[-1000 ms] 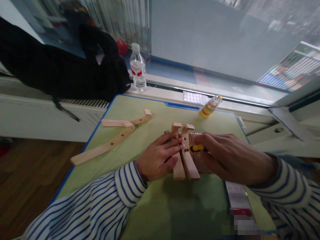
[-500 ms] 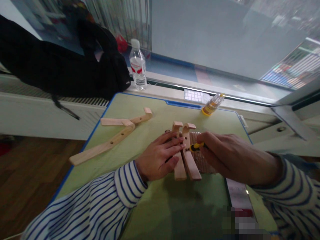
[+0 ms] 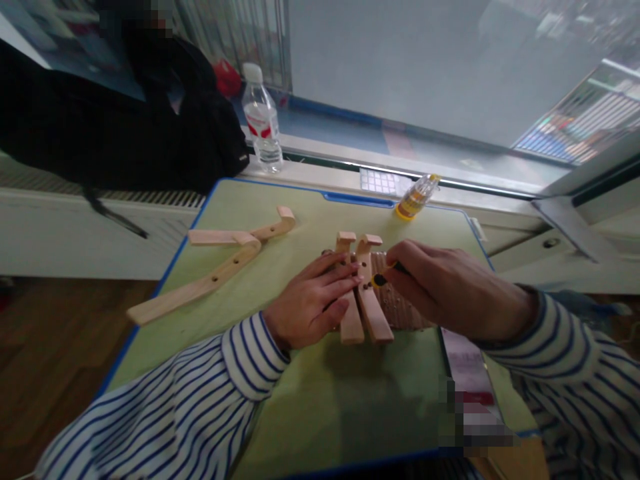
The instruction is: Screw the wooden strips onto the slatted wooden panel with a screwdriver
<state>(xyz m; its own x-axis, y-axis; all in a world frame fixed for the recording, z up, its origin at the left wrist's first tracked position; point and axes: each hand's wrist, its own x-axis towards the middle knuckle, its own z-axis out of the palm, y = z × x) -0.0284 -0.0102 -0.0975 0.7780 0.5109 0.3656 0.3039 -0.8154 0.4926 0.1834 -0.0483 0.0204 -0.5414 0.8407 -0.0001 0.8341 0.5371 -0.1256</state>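
Observation:
My right hand (image 3: 445, 283) is closed around a small yellow-and-black screwdriver (image 3: 379, 280), most of its handle hidden in my fingers. Its tip end is at a dark hole in a pale wooden hook piece (image 3: 376, 317). Beside that lies a second hook piece (image 3: 353, 325), almost parallel. My left hand (image 3: 313, 300) rests across this pair, fingers stretched out flat. Under and to the right of the pair is a brown ridged block (image 3: 407, 310), partly covered by my right hand. Two more drilled hook pieces, a near one (image 3: 215, 279) and a far one (image 3: 273, 230), lie crossed at the left.
A clear bottle with a yellow base (image 3: 416, 200) stands at the table's (image 3: 295, 413) far edge. On the sill are a water bottle (image 3: 265, 137), a black bag (image 3: 170, 127) and a white gridded sheet (image 3: 380, 181). A flat dark-edged item (image 3: 463, 357) lies near my right forearm.
The whole view has shifted slightly, so things sit a little higher and further left. My hands keep the same places on the wood; the screwdriver is a little more covered by my right fingers.

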